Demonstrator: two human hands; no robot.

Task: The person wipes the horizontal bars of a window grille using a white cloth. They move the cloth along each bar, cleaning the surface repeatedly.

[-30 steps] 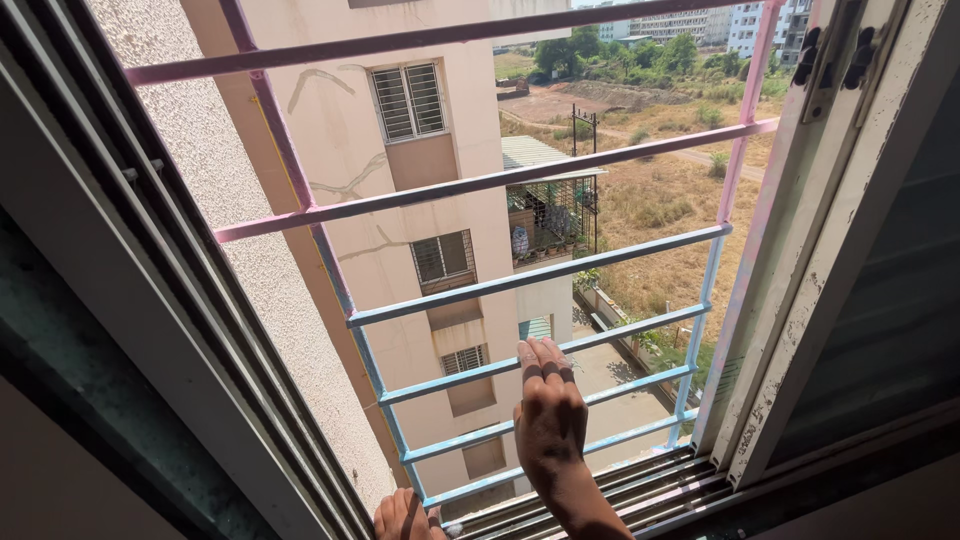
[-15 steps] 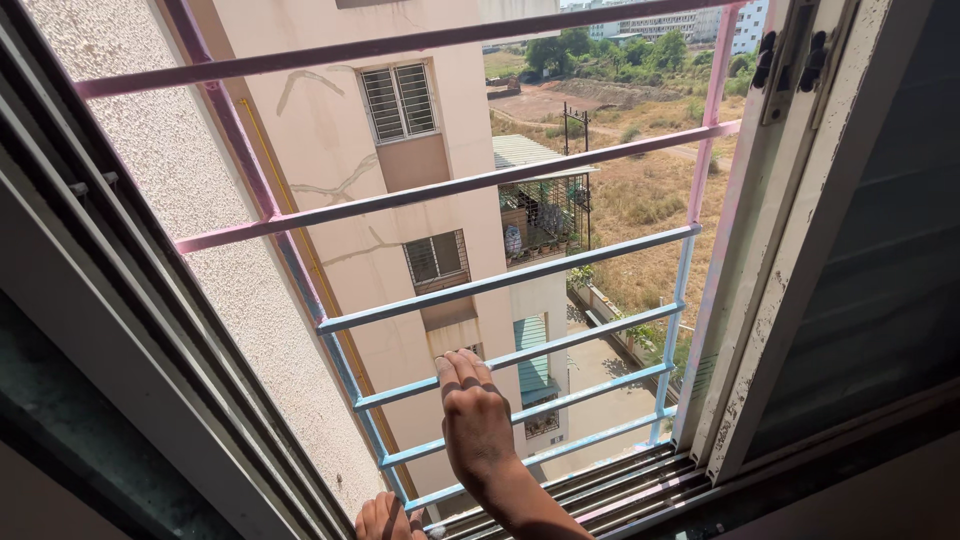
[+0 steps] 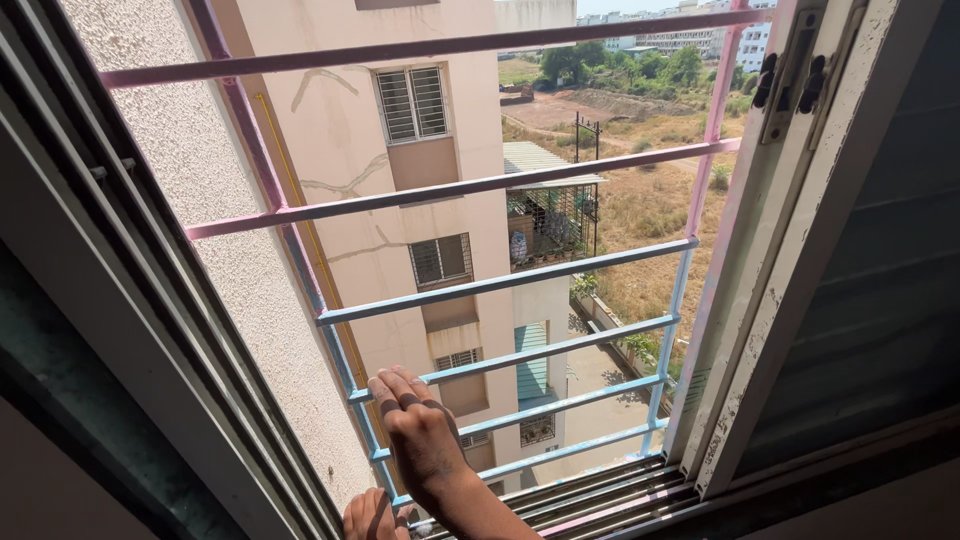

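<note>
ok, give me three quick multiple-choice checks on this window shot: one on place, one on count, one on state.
1. Where do the right hand's fingers lie?
A. on the top pink bar
B. on the second blue bar down, near its left end
C. on the window frame at the right

2. How many horizontal grille bars are pink?
A. none
B. two
C. four

3. The white paint on the window frame is
A. chipped
B. taped over
C. fresh blue

Key: 1 B, the right hand reaches the second blue bar. 2 B, only the top bar and the next bar are pink. 3 A, the window frame shows flaked patches.
</note>
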